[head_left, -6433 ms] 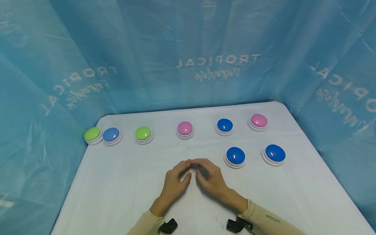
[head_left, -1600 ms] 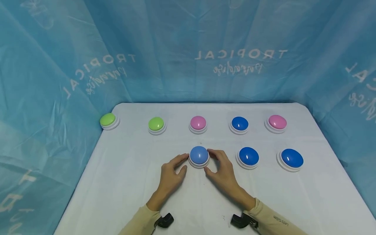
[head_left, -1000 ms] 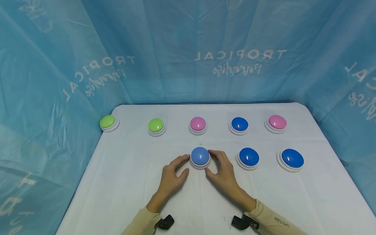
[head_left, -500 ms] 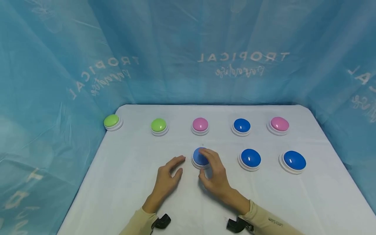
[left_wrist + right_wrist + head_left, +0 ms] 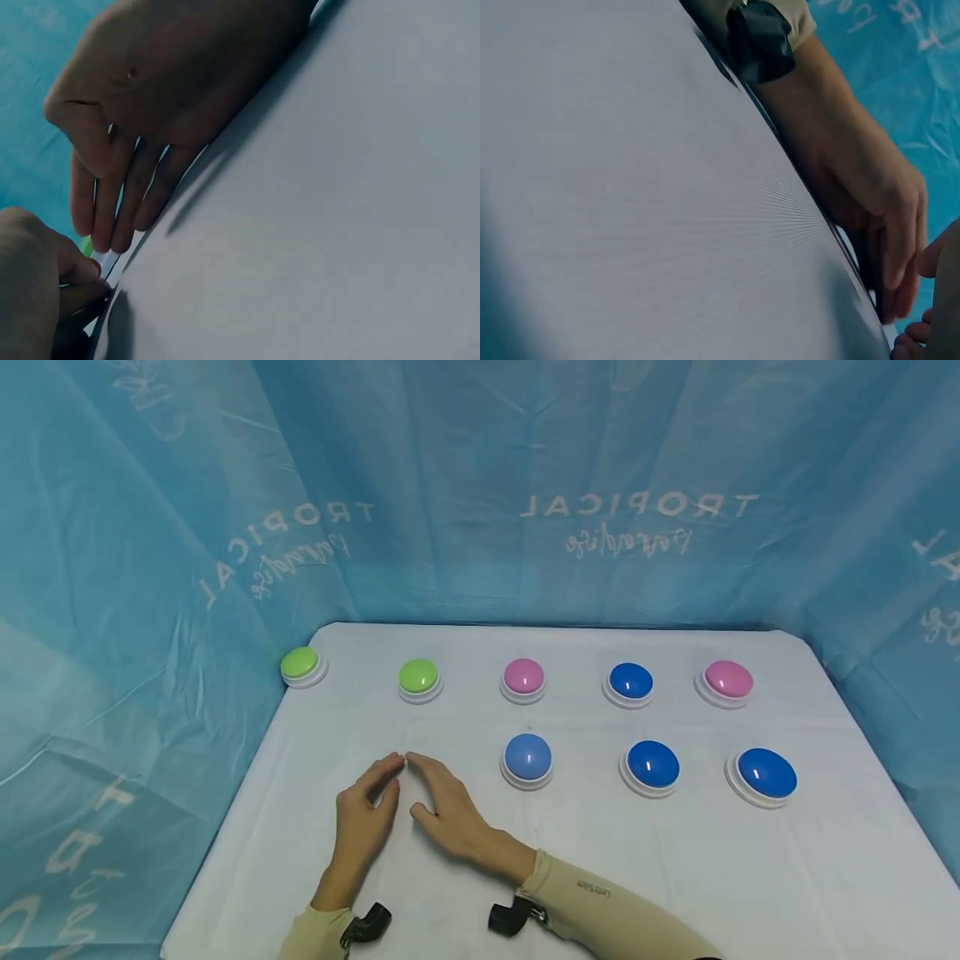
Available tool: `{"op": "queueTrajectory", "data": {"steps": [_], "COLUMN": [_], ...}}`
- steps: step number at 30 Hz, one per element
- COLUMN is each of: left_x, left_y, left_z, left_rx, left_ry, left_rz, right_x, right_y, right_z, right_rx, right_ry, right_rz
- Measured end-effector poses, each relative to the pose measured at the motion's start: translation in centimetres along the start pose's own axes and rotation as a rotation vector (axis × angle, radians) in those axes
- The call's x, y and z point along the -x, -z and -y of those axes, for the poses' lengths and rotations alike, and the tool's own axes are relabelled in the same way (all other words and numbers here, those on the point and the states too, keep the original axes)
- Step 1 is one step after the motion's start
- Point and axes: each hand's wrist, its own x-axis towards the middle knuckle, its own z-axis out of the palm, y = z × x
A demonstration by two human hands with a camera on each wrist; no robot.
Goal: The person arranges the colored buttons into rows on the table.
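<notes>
My left hand (image 5: 362, 818) rests at the left of the white table, fingers relaxed and holding nothing. Close beside it lies my right hand (image 5: 450, 814), also holding nothing, its fingers fairly straight. The fingertips of the two hands nearly meet; whether they touch I cannot tell. In the left wrist view the right hand (image 5: 150, 97) shows its palm and extended fingers. To the right of both hands a light blue push button (image 5: 528, 757) stands on its white base. Beyond the fingertips is a green push button (image 5: 417, 676).
Along the back stand another green button (image 5: 300, 662), a pink button (image 5: 523, 676), a dark blue button (image 5: 631, 681) and a second pink button (image 5: 728, 679). Two dark blue buttons (image 5: 653, 764) sit in the front row at right. Blue printed curtains (image 5: 480, 568) enclose the table (image 5: 637, 877).
The light blue button went from the back left to the front row, between both hands. Since then both hands have let go of it and moved left together.
</notes>
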Motion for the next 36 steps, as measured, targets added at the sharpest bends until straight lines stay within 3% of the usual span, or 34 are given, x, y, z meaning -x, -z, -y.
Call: {"op": "queueTrajectory", "data": {"steps": [6, 9, 15, 20, 27, 36], "left_x": [-2.0, -3.5, -5.8, -7.7, -10.4, -12.6], "left_y": [3.9, 5.5, 7.1, 7.8, 7.4, 7.0], "left_z": [2.8, 4.1, 6.4, 7.3, 8.5, 10.1], "left_rx": [-0.14, -0.235, -0.301, -0.309, -0.312, -0.305], "left_ry": [0.13, 0.159, 0.192, 0.239, 0.314, 0.366], "left_rz": [-0.087, -0.107, -0.124, -0.133, -0.131, -0.212], "right_x": [-5.5, -8.9, -13.6, -16.1, -19.0, -21.9], "right_y": [-3.2, -4.7, -6.6, -6.8, -6.7, -8.1], "right_z": [-0.1, 0.0, -0.3, -1.2, -2.1, -2.6], "right_rx": [0.093, 0.129, 0.159, 0.175, 0.191, 0.153], "right_ry": [-0.045, -0.075, -0.08, -0.063, -0.113, -0.207], "right_rz": [0.017, 0.019, 0.048, 0.062, 0.09, 0.123]}}
